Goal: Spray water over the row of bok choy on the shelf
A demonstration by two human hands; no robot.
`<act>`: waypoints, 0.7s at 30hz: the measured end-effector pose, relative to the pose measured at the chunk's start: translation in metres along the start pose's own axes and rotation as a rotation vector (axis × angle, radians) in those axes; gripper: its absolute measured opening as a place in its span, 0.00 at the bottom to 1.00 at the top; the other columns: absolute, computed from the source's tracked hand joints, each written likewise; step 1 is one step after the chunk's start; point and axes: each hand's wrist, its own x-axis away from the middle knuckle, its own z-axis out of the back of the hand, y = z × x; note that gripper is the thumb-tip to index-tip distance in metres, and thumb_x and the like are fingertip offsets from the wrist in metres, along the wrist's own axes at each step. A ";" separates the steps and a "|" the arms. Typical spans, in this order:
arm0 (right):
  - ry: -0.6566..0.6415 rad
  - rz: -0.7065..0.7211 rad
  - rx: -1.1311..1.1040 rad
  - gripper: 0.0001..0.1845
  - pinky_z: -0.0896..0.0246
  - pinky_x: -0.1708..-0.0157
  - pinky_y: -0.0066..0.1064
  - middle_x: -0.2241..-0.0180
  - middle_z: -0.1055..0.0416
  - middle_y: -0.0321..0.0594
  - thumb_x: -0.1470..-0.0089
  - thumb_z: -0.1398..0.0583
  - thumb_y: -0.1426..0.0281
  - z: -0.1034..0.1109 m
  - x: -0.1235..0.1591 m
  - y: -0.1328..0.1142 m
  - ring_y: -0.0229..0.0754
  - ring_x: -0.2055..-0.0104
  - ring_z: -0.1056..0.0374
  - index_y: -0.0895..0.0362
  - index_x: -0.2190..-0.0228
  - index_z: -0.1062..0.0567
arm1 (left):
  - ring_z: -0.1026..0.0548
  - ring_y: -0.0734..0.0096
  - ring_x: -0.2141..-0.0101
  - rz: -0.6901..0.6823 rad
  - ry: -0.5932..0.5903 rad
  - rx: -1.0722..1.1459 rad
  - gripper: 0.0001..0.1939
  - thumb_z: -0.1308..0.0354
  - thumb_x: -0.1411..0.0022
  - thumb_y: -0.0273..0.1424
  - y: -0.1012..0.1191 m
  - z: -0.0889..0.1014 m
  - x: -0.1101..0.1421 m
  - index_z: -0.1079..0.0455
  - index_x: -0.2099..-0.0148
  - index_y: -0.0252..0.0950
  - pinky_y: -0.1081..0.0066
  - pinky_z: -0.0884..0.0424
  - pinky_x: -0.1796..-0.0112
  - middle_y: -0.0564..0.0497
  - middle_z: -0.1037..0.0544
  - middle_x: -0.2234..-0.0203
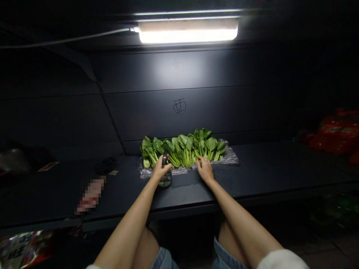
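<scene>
While a spray bottle [165, 180] is clasped by its neck in the left hand [161, 169], the right hand [205, 170] is laid, fingers slightly spread, against the bok choy [182, 151], which is lined up on plastic [230, 158] on a dark table [252, 168].

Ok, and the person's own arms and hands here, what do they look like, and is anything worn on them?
The left hand and right hand are bare, with no gloves. The forearms are bare too. A white sleeve shows at the bottom edge on the right arm. Blue denim shorts show below.
</scene>
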 end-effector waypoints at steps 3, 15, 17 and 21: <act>-0.022 0.025 -0.030 0.19 0.39 0.47 0.42 0.53 0.25 0.51 0.39 0.48 0.67 -0.008 0.001 -0.008 0.50 0.49 0.32 0.60 0.51 0.26 | 0.23 0.67 0.62 -0.006 -0.088 0.025 0.25 0.36 0.57 0.30 0.005 0.003 0.002 0.31 0.53 0.37 0.69 0.27 0.60 0.50 0.22 0.62; -0.038 -0.120 -0.071 0.19 0.37 0.50 0.42 0.58 0.23 0.49 0.46 0.42 0.70 -0.034 0.004 -0.011 0.51 0.53 0.30 0.60 0.53 0.24 | 0.24 0.68 0.61 -0.010 0.049 0.125 0.18 0.42 0.56 0.23 -0.016 -0.008 0.004 0.31 0.58 0.37 0.67 0.25 0.60 0.51 0.24 0.62; -0.038 -0.115 -0.057 0.17 0.38 0.50 0.41 0.58 0.23 0.48 0.46 0.41 0.70 -0.034 0.005 -0.010 0.51 0.52 0.31 0.59 0.54 0.24 | 0.24 0.67 0.62 -0.017 0.077 0.101 0.18 0.42 0.56 0.23 -0.020 -0.003 0.003 0.30 0.59 0.37 0.67 0.24 0.61 0.50 0.24 0.63; -0.045 -0.104 -0.017 0.16 0.39 0.50 0.41 0.57 0.23 0.48 0.45 0.41 0.69 -0.034 0.006 -0.012 0.51 0.52 0.32 0.58 0.55 0.24 | 0.24 0.68 0.65 0.006 0.119 0.060 0.17 0.42 0.56 0.25 -0.025 0.015 0.001 0.31 0.60 0.36 0.67 0.23 0.64 0.50 0.24 0.65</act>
